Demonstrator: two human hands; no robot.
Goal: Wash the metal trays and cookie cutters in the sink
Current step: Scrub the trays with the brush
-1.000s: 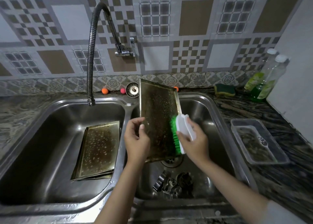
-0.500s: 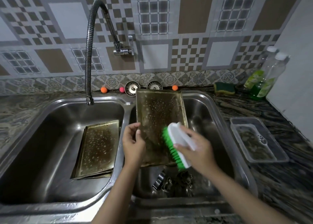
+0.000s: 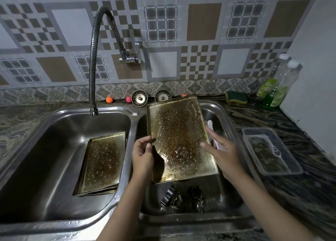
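Left hand (image 3: 142, 154) pinches tray (image 3: 179, 138) edge over right sink basin (image 3: 222, 113); right hand (image 3: 221, 152) grips mostly hidden brush (image 3: 211, 129) behind tray. Cookie cutters (image 3: 183, 198) at 6 o'clock, dark, shapes unclear.

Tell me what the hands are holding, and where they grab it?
The left hand pinches the wet brown metal tray by its left edge. The right hand holds a white-handled brush behind the tray's right edge.

One tray (image 3: 179, 137) tilts over the right basin (image 3: 224, 117) above the cookie cutters (image 3: 183, 198) — more trays (image 3: 101, 162) lie in the left basin (image 3: 45, 149).
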